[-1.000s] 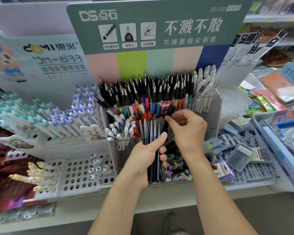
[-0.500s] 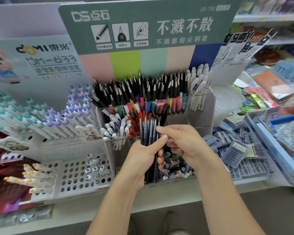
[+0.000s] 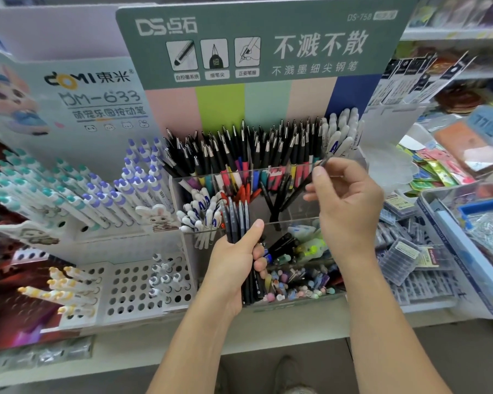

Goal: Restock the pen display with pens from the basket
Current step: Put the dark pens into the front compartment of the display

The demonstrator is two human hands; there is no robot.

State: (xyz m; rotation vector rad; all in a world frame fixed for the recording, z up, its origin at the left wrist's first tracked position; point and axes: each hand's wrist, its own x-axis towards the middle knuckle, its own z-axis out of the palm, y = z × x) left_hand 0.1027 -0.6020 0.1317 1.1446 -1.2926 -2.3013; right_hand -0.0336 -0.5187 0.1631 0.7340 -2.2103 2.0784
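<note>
My left hand grips a bundle of dark pens upright in front of the clear acrylic pen display. My right hand pinches a single black pen by its upper end, the pen slanting down into the display's middle compartment, where a few black pens lean. The back row of the display holds many black pens with coloured grips. White pens stand in the left compartment. No basket shows in this view.
A white holed rack with teal and purple pens stands to the left. Small erasers and caps fill the display's front tray. Refill boxes and a blue-edged bin lie to the right. The shelf edge runs below.
My right hand has drawn one black pen out of the bundle and lifted it up and to the right, over the display's middle compartment. The left hand keeps holding the bundle.
</note>
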